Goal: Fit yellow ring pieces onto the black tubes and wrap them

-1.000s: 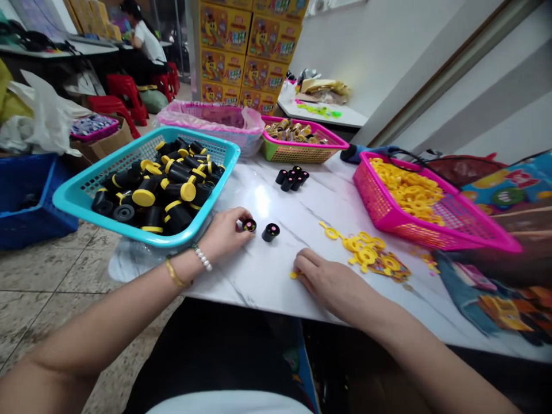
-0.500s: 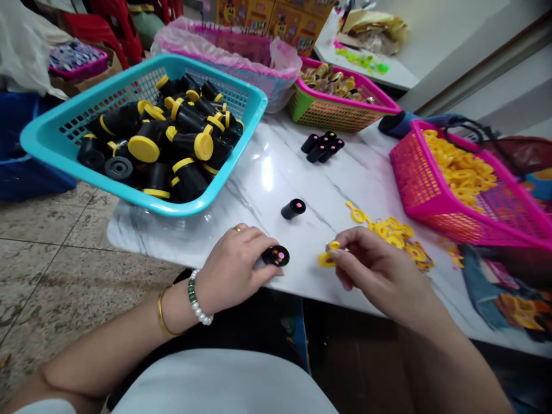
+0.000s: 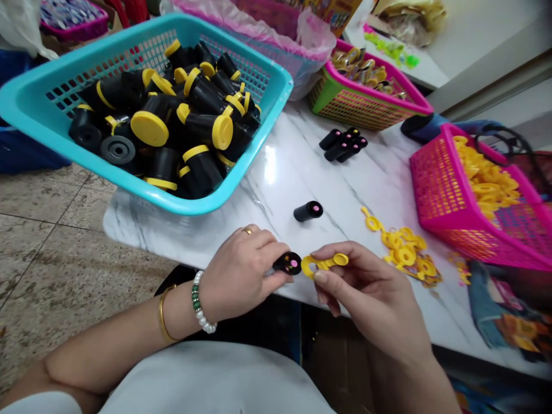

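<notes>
My left hand [image 3: 244,270] is closed around a small black cylinder [image 3: 288,263] at the table's front edge; a pink spot and some coloured bits show on its end. Between the thumb and fingers of my right hand [image 3: 362,284] is a yellow plastic ring cap [image 3: 323,263], a ring joined by a strap to a small round lid. Its ring is right beside the cylinder's end; whether they touch I cannot tell. Another black cylinder [image 3: 308,211] with a pink spot is on the table just beyond. To the right lies a loose pile of yellow ring caps [image 3: 405,253].
A turquoise basket [image 3: 181,204] full of black cylinders with yellow caps occupies the left. Several black cylinders [image 3: 342,144] stand grouped farther back. A pink basket [image 3: 437,192] of yellow caps stands right, and a pink-and-green basket [image 3: 366,103] at the back.
My right hand has brought the yellow ring cap leftward, up to the black cylinder, and turned it so its ring faces the cylinder. My left hand keeps its hold. The view has shifted slightly.
</notes>
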A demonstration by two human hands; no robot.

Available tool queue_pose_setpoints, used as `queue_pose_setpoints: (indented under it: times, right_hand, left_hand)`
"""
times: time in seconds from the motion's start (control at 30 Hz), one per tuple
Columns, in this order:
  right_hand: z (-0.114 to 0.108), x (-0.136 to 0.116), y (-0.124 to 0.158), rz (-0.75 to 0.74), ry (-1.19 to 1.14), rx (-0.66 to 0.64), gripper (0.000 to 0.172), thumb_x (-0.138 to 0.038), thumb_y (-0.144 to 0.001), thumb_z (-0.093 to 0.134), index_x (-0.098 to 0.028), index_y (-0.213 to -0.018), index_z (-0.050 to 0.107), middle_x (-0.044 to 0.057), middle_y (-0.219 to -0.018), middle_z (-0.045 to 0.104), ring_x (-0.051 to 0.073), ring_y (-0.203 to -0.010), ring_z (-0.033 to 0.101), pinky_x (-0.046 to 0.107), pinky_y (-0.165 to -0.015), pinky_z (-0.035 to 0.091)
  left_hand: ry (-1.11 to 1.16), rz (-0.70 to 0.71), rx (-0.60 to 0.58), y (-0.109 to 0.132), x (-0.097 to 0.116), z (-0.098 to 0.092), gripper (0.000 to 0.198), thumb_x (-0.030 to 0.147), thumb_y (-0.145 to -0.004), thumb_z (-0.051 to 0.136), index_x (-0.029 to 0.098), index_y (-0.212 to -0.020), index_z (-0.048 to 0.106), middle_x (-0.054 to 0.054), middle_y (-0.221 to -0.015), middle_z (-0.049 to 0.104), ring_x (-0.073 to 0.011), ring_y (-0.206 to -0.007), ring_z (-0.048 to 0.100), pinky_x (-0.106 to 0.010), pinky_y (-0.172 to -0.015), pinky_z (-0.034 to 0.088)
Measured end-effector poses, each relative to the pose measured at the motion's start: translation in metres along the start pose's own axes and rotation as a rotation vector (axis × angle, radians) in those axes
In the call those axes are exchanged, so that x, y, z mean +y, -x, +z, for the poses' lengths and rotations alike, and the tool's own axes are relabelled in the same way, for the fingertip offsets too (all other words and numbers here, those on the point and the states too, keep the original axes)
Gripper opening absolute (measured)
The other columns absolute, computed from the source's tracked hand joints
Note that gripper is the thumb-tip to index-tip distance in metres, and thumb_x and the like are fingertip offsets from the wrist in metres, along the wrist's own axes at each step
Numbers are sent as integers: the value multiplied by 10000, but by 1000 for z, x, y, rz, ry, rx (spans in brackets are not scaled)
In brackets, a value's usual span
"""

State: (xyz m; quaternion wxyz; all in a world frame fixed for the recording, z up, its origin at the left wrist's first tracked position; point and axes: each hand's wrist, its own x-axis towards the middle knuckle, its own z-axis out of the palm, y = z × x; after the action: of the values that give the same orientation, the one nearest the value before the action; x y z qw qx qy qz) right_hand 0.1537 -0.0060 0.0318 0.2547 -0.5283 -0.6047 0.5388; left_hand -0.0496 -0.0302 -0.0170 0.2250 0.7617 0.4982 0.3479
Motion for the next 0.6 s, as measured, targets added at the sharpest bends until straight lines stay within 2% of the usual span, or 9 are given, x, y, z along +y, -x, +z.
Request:
queue_pose_setpoints:
  times: [0.1,0.17,0.23,0.3,0.43,0.6]
  right_hand:
    - [5,-2,1,-46,-33,-62,173,-367,-868,703,-219,-957,711,-8,-559,595,85,-388,459,196,-353,350]
    - [8,-2,-1,-147,21,-59,153,-355,-868,697,-233,-923,771,36,-702,616,105,-481,517,217,-380,380]
    - [13,1,-4,-249,119,38,115,-313,-849,717,-274,-915,803,54,-824,597,140,-645,578,236,-460,441]
    - [19,4,-8,-276,180,136,136,-276,-844,723,-306,-951,802,43,-831,583,151,-722,581,240,-526,464]
    - [29,13,-10,-150,106,146,117,-326,-865,700,-247,-913,771,22,-773,598,112,-580,528,227,-467,422]
    - [34,25,-10,37,-110,186,175,-366,-878,688,-205,-937,727,-42,-539,509,72,-407,428,184,-361,329]
  left_hand:
    - [14,5,-6,1,0,0,195,279,-859,698,148,-1004,695,-54,-908,676,-214,-863,563,-355,-793,464]
    - [27,10,-5,1,-1,1,162,272,-874,675,152,-982,697,-52,-900,673,-208,-853,559,-349,-790,466]
    - [31,12,1,1,-2,2,147,282,-893,653,157,-956,696,-51,-887,672,-200,-839,557,-341,-785,467]
    - [23,14,3,0,-2,2,165,303,-909,637,150,-939,693,-54,-874,670,-198,-828,556,-343,-783,470]
    - [1,26,4,-1,-2,2,181,304,-925,610,140,-901,683,-57,-854,671,-197,-817,559,-349,-787,476]
    - [6,21,16,-1,-2,4,203,320,-943,588,146,-892,679,-48,-836,665,-186,-798,560,-341,-777,472]
